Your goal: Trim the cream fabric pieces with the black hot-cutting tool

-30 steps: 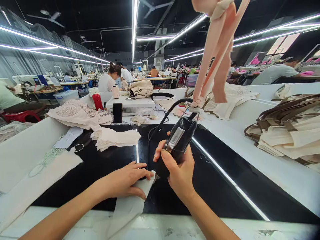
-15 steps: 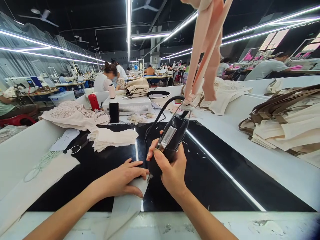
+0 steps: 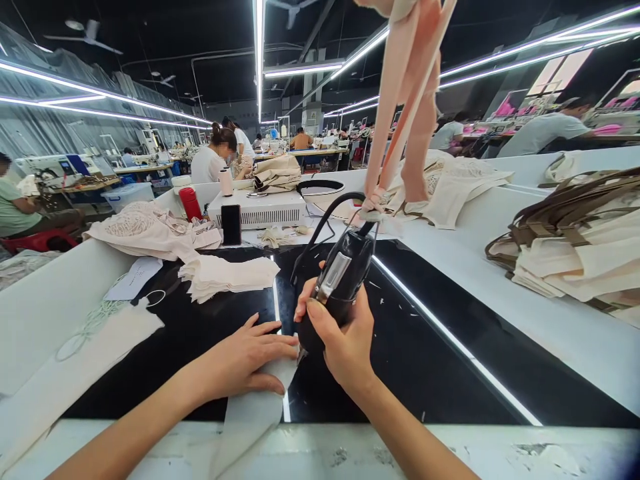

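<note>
My right hand (image 3: 343,340) is wrapped round a black hand-held cutting tool (image 3: 336,283), tip down on the black glossy table (image 3: 425,347). Its cable loops up behind, and the tool hangs from pink fabric straps (image 3: 405,100) overhead. My left hand (image 3: 247,360) lies flat with fingers stretched out, pressing the end of a pale fabric strip (image 3: 253,417) right beside the tool's tip. The strip runs toward me over the table's front edge.
A stack of cut pale pieces (image 3: 227,275) lies ahead left, with a lace garment (image 3: 145,230), red flask (image 3: 190,203), phone (image 3: 231,225) and white box unit (image 3: 260,208) behind. Folded cream bags with brown straps (image 3: 575,247) pile up right. Other people sit at far tables.
Both hands and the tool stay in nearly the same place on the strip; the view shifted slightly left.
</note>
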### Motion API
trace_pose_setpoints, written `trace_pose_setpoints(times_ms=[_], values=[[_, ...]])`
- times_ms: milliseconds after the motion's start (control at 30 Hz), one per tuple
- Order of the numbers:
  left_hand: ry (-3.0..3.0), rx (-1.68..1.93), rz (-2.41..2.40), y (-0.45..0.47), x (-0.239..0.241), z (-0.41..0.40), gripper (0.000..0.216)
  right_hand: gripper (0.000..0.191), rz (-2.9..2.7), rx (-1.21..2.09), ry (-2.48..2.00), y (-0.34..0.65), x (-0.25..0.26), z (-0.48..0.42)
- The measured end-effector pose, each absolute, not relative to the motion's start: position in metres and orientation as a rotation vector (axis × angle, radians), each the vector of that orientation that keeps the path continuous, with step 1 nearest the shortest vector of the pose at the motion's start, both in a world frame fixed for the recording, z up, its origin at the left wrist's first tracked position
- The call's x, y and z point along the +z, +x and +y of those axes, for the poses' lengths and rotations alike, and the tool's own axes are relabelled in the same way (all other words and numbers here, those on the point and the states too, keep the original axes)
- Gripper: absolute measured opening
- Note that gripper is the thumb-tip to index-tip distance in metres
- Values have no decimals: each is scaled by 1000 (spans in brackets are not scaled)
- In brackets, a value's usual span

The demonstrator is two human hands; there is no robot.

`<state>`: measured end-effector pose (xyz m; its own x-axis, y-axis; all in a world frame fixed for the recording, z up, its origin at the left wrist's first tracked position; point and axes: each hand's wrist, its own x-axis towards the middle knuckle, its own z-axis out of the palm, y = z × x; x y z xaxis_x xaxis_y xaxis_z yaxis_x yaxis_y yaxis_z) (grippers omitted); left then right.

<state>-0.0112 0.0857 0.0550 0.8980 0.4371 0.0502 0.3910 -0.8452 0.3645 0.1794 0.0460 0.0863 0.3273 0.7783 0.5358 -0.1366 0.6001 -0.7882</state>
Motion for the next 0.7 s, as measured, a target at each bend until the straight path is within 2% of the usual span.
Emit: trace_pose_setpoints(times_ms=[700], values=[[2684, 150, 634, -8, 55, 87, 52, 18, -1090, 680, -703, 176, 87, 50]])
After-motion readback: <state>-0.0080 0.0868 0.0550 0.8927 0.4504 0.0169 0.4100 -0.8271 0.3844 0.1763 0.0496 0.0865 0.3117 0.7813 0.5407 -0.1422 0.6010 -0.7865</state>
